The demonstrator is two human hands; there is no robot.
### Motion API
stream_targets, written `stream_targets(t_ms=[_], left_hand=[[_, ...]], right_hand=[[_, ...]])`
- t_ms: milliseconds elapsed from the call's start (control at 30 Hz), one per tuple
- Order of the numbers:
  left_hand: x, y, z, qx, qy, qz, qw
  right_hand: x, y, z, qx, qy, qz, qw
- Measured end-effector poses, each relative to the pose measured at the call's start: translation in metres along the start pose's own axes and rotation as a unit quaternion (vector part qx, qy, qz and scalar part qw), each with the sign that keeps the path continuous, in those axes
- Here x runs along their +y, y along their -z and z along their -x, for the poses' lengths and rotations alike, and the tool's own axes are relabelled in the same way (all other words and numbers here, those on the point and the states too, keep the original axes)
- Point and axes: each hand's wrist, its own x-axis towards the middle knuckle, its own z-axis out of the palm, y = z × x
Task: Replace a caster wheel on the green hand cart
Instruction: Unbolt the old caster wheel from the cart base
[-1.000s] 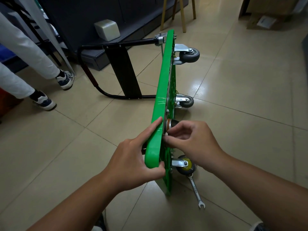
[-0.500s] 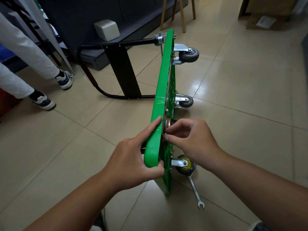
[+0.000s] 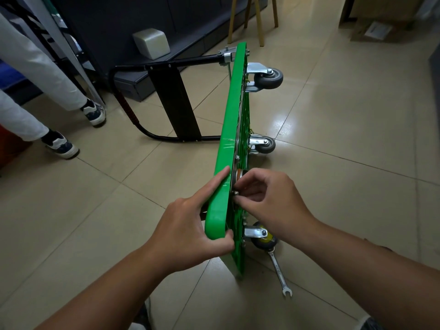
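Hands (image 3: 190, 231) (image 3: 273, 201) on upended green cart (image 3: 234, 115), bolt (image 3: 235, 193)

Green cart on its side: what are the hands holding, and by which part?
Left hand grips the cart's deck by its near upper edge. Right hand pinches a small metal fastener on its underside.

Single head view, wide-angle, looking forward-down, close over hands, floor beyond.
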Motion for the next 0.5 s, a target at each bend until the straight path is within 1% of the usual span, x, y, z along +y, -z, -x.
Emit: stream_targets(t_ms=[167,233,367,500], left_hand=[[0.0000,0.0008,0.0000,-0.001,0.001,-0.001,1.000],[0.0001,0.0009,0.0004,0.001,-0.001,-0.001,1.000],[0.0000,0.0015,0.0006,0.005,0.000,0.001,1.000],[0.0001,0.0012,0.0008,0.002,0.001,0.003,1.000]], right_hand=[[0.0034,-0.0012,-0.0002,0.002,0.034,0.021,0.999],[0.0042,-0.0022,0.0005,0.008,0.030,0.022,0.999],[0.0039,-0.0017,0.0011,0.024,0.000,-0.016,1.000],[0.0024,-0.0020,-0.0002,0.039,0.004,0.002,0.999]])
